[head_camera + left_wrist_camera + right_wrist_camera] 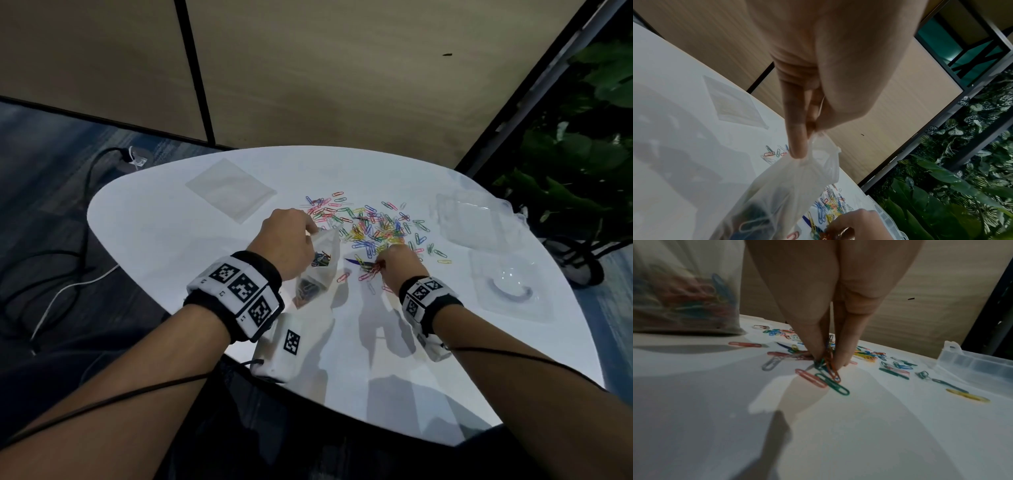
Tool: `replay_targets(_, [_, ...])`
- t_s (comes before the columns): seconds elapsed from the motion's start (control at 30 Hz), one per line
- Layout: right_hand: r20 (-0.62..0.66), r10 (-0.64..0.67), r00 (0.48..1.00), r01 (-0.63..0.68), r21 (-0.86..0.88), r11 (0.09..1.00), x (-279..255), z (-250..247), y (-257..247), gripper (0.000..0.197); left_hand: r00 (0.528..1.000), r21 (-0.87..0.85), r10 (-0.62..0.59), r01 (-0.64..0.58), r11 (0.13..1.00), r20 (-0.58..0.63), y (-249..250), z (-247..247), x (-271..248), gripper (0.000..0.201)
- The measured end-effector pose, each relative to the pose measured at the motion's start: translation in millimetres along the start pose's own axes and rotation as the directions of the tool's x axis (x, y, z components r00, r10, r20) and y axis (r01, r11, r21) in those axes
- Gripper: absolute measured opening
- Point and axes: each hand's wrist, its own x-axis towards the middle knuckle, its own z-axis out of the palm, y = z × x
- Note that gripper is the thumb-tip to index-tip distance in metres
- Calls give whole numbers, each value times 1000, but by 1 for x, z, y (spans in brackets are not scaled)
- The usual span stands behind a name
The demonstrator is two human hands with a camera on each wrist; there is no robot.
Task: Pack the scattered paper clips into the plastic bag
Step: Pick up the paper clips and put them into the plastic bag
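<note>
White rounded bench (342, 377) under both hands. Pile of scattered paper clips (370, 226), mixed colours, spread mid-bench; taken as landmark below.

Left hand (284, 246) just left of the pile, holding up a translucent plastic bag (317, 270). Thumb and forefinger curled, pinching the bag's top edge, seen close in the left wrist view: fingers (797, 146) bunching the rim, bag (781, 194) hanging below with mouth partly open. Clips already inside, lower part of bag dark with them; bag bottom resting on or just above the bench, cannot tell which. In the right wrist view the filled bag (684, 296) sits left of the grasping hand, blurred.

Right hand (400, 263) at the near edge of the pile, fingers pointing down, closed together on a small bunch of clips (371, 270). Right wrist view: fingertips (840, 360) and thumb nearly touching, pinching a tangle of orange and green clips (828, 368) against the bench; loose red clip (810, 380) and green clip (832, 384) lying just in front.

Flat spare plastic bag (231, 190) far left of the pile, lying unused. Clear plastic box (479, 219) right of the pile, its clear lid (510, 284) nearer and right. Wrist bands with black-white markers (239, 287) on both forearms. Leafy plants (582, 137) beyond the bench, far right of the pile.
</note>
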Motion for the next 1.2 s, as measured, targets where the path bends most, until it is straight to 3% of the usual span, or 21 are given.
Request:
replay_targets(0.1, [-14, 92, 996, -88, 158, 983, 1, -9, 3, 26, 1000, 5, 4, -4, 1000, 8, 0, 0, 0, 32])
replay_targets(0.2, [-21, 260, 965, -221, 466, 857, 2, -24, 9, 10, 1000, -4, -3, 3, 1000, 17, -1, -1, 1, 32])
replay_targets(0.3, [101, 346, 933, -283, 801, 528, -2, -45, 0, 8, 1000, -7, -18, 18, 1000, 23, 1, -2, 1, 32])
replay_targets(0.37, [159, 284, 946, -227, 947, 226, -7, -63, -18, 8, 999, -20, -26, 26, 999, 20, 1, -4, 2, 32])
replay_targets(0.43, [197, 175, 965, -194, 980, -34, -15, -80, -40, 14, 999, -29, -32, 32, 999, 20, 2, -4, 2, 32])
replay_targets(0.5, [227, 60, 972, -218, 968, -127, -25, -93, -61, 19, 999, -47, -42, 43, 998, 19, 2, -4, 2, 29])
replay_targets(0.57, [237, -20, 971, -237, 964, -124, -32, -96, -76, 19, 998, -68, -55, 55, 996, 9, 1, -3, 3, 26])
replay_targets(0.7, [235, -15, 972, -235, 972, 2, -37, -94, -92, 14, 998, -110, -60, 59, 992, -1, 1, -2, 3, 23])
replay_targets(0.87, [220, 19, 975, -214, 921, 327, -35, -84, -100, 10, 1000, -108, -29, 30, 994, 5, 7, 3, 3, 25])
replay_targets(1.07, [74, -26, 997, -42, 779, 625, -40, -76, -99, 12, 1000, -102, -26, 26, 994, 8, 6, 4, 3, 24])
replay_targets(1.2, [-4, -204, 979, 169, 582, 795, -43, -80, -103, 18, 1000, -83, -14, 13, 996, -5, 6, 3, 4, 26])
